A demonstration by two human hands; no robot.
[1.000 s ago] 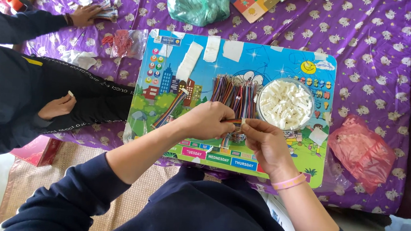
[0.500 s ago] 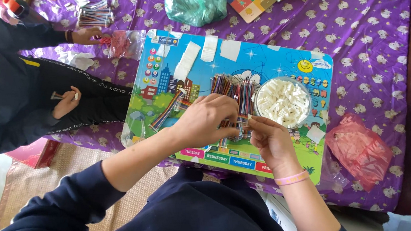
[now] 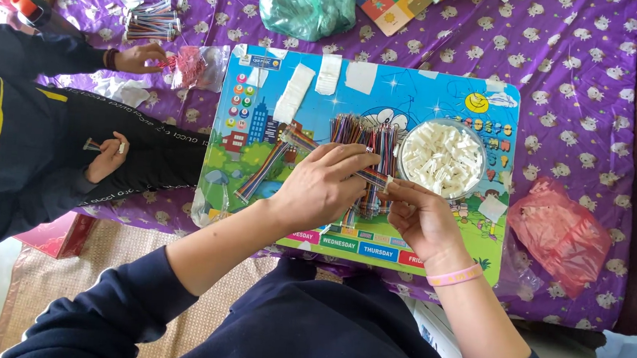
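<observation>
Over the cartoon board (image 3: 446,98), the left hand (image 3: 325,187) and right hand (image 3: 421,221) pinch a rainbow ribbon cable (image 3: 370,177), apparently seating a white connector. A skewed push could bend pins; the bowl of connectors (image 3: 442,158) sits near.

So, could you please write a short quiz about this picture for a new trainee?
1. True or false: the bowl of white pieces stands on the colourful board.
2. What do the left hand and right hand hold between them? A) a rainbow ribbon cable B) a spoon C) a pen
3. What colour is the wristband?

Key: 1 true; 2 A; 3 pink.
</observation>
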